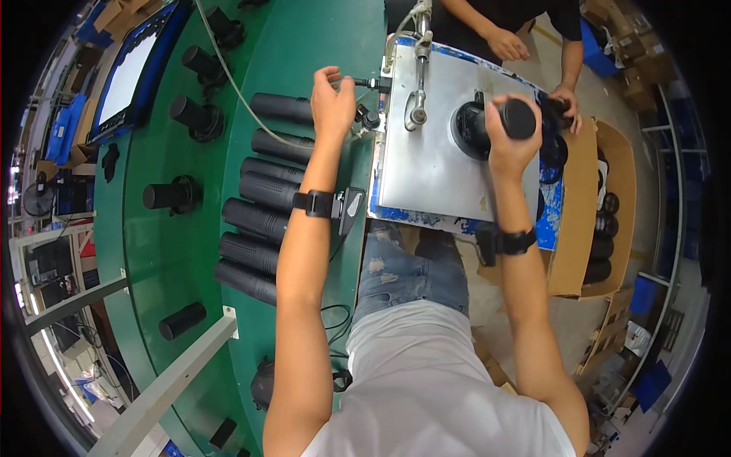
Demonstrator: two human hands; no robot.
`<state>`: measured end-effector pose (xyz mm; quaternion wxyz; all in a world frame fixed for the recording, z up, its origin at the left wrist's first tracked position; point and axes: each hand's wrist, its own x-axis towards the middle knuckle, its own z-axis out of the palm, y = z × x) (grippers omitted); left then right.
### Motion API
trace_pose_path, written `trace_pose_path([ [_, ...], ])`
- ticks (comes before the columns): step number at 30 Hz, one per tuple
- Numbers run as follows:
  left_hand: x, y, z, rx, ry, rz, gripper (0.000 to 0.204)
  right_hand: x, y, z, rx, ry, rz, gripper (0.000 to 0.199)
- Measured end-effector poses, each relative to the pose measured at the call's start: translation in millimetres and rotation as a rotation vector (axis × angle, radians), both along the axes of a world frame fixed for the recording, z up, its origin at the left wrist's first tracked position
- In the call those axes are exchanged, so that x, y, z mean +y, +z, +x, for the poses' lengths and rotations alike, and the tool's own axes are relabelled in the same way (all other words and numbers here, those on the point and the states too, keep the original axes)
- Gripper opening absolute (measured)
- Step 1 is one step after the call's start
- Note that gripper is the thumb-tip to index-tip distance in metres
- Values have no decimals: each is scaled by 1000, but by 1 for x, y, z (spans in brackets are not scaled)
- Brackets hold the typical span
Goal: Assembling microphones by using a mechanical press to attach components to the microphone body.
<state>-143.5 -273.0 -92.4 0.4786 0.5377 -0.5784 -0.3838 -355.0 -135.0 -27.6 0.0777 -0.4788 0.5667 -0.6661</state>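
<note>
My right hand [514,148] is wrapped round a black cylinder [520,119] with a wide round base [470,129], over the bare metal plate [426,171] of the workbench. At the plate's left edge my left hand [333,104] is raised, fingers loosely bent and apart from the thumb. Its thumb side is close to a black fitting [371,83] fixed at that edge; whether they touch is unclear. A metal clamp arm with a round tip [416,114] reaches over the plate between my hands.
Several black perforated cylinders [255,215] lie in a row on the green table [171,263]. More cylinders on round bases [196,118] stand farther left. Across the bench, another person's hand [565,105] touches black parts. A cardboard box [575,221] holds black pieces. A thin hose [228,72] crosses the table.
</note>
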Motion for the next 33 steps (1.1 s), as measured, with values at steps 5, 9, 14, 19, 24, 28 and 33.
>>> trace_pose_path([
  [5, -9, -14, -5, -71, -30, 60, 39, -5, 7, -11, -10, -10, 112, 30],
  [9, -2, -15, -3, -13, -54, -78, 33, -9, 36, -69, 112, 745, 434, 50],
  [14, -17, -9, 3, 53, -18, -153, 30, -8, -4, -42, -55, 269, 59, 33],
  [19, -40, -19, -2, -32, -27, -87, 35, -14, -6, -54, -61, 483, 58, 33],
  [24, -46, -28, -10, -204, -133, -8, 43, -11, -13, -49, -74, 494, 22, 36],
  [28, -51, -29, 0, -209, -149, 11, 46, -11, -10, -39, -20, 374, 24, 34],
  [33, -32, -13, -7, -291, -91, 53, 51, -11, -11, -51, 12, 387, -5, 34],
])
